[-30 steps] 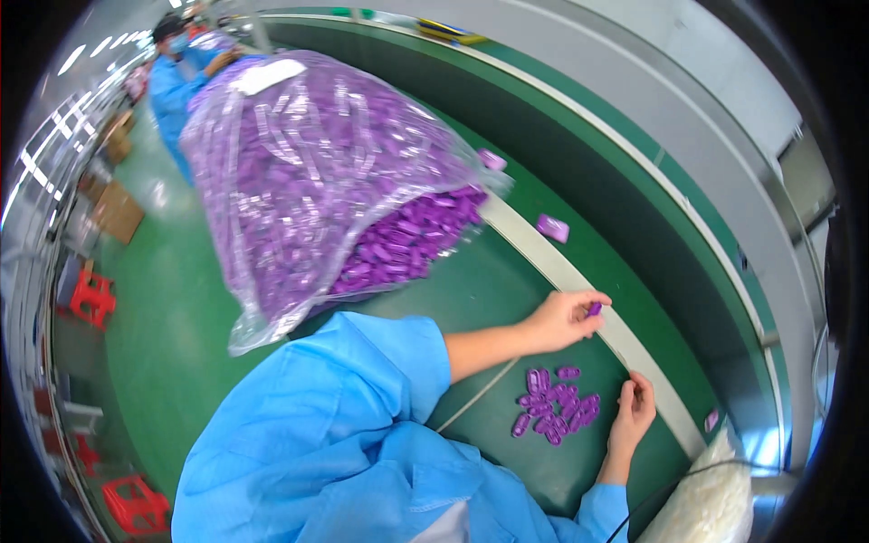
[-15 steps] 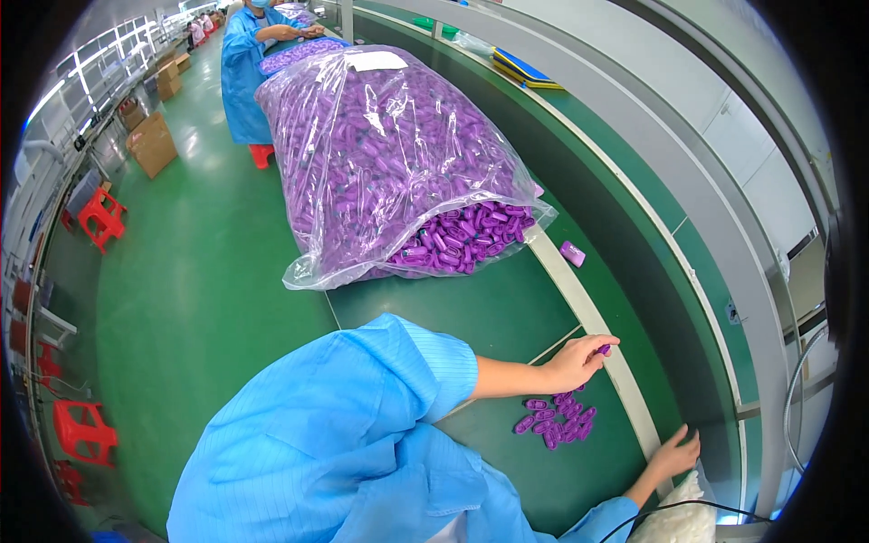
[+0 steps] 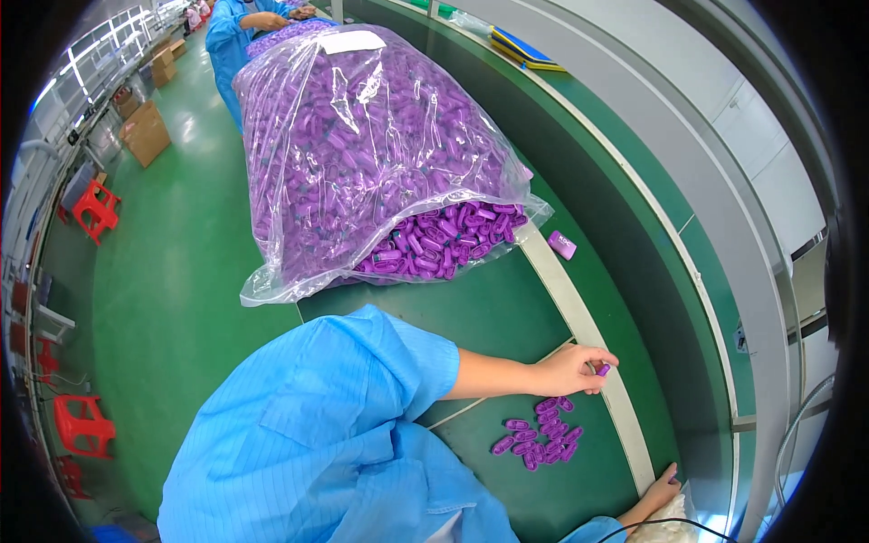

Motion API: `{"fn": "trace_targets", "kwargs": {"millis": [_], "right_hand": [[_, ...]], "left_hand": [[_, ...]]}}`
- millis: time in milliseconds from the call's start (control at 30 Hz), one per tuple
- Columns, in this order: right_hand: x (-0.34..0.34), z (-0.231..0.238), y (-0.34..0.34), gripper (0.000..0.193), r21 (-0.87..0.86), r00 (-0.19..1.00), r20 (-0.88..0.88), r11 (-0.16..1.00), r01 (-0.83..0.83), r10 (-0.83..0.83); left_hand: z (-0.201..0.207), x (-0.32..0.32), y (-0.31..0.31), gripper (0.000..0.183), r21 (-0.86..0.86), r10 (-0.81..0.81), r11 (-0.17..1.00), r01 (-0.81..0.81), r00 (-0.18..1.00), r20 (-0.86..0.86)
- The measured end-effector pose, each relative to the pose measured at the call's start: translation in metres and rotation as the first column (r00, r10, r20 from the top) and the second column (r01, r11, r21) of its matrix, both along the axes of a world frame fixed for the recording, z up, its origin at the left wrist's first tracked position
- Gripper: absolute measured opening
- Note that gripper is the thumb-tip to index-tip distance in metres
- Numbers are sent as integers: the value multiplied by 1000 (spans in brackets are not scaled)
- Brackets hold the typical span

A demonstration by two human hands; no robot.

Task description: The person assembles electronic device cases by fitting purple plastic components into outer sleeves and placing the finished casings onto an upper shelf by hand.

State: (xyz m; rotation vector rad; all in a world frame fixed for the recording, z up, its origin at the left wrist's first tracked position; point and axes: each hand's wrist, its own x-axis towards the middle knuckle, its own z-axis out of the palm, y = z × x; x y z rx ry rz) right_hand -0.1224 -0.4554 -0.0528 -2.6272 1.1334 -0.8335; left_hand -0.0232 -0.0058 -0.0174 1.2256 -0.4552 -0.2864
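My left hand (image 3: 570, 371) is closed in a pinch on a small purple plastic casing (image 3: 604, 369), above the pale strip along the worktable. Just below it, a loose cluster of similar purple casings (image 3: 540, 436) lies on the green tabletop. At the lower right, my right hand (image 3: 659, 494) is beside a whitish bag (image 3: 668, 523), its fingers drawn together around a small dark bit that I cannot make out. Beyond my left arm rests a large clear plastic bag (image 3: 380, 136) full of purple casings, several showing at its open mouth.
One purple piece (image 3: 561, 244) lies alone right of the bag. A raised wall and grey rail (image 3: 670, 172) curve along the right. A black cable (image 3: 670, 520) crosses near my right hand. A co-worker in blue (image 3: 226, 45) handles purple pieces at the far end; red stools (image 3: 83, 425) stand left.
The view has shifted slightly. My right hand has gone lower toward the whitish bag, and its spread fingers have drawn together. My left hand still pinches the purple casing, now tilted more into view.
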Motion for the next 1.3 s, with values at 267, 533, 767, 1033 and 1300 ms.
{"fn": "trace_targets", "kwargs": {"millis": [267, 533, 767, 1033, 1300], "right_hand": [[43, 58, 185, 25, 552, 781, 474, 553, -624, 407], [48, 46, 270, 25, 727, 639, 621, -28, -686, 454], [47, 40, 259, 28, 765, 659, 575, -32, -644, 485], [42, 49, 285, 25, 699, 622, 676, -76, -711, 394], [37, 49, 281, 25, 735, 665, 632, -36, -677, 397]], "left_hand": [[-14, 13, 2, 36, 1, -76, 997, 76, 994, -74], [-5, 10, 5, 32, -113, -96, 991, 72, 970, -224], [-8, 15, 4, 33, -27, -229, 973, 228, 960, -161], [-5, 13, 9, 26, 146, -44, 989, 27, 993, 114], [0, 13, 12, 30, 184, -131, 974, 129, 991, 0]]}}
